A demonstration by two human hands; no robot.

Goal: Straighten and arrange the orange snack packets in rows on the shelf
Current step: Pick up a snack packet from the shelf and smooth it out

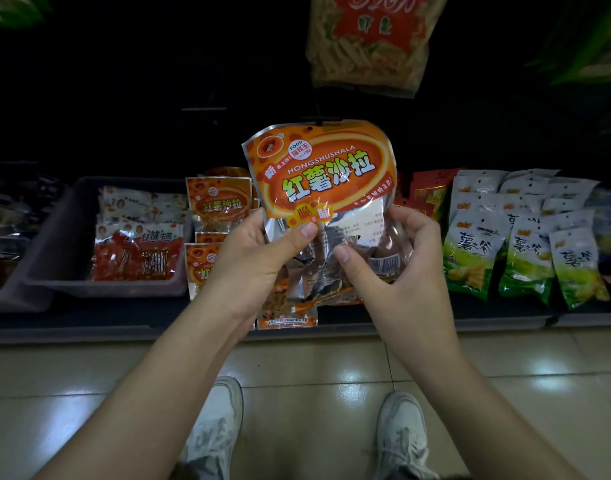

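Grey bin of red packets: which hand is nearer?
Left. The left hand holds the orange packet just right of the grey bin; the right hand grips the packet's far side.

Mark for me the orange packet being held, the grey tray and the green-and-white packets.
orange packet (323,168), head view, printed front panel.
grey tray (59,233), head view, bare left wall.
green-and-white packets (470,251), head view, front of the leftmost front-row packet.

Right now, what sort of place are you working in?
Most likely a small shop's snack aisle: rows of green-and-white snack bags on a low shelf, a grey bin of red packets, and another bag hanging on a hook.
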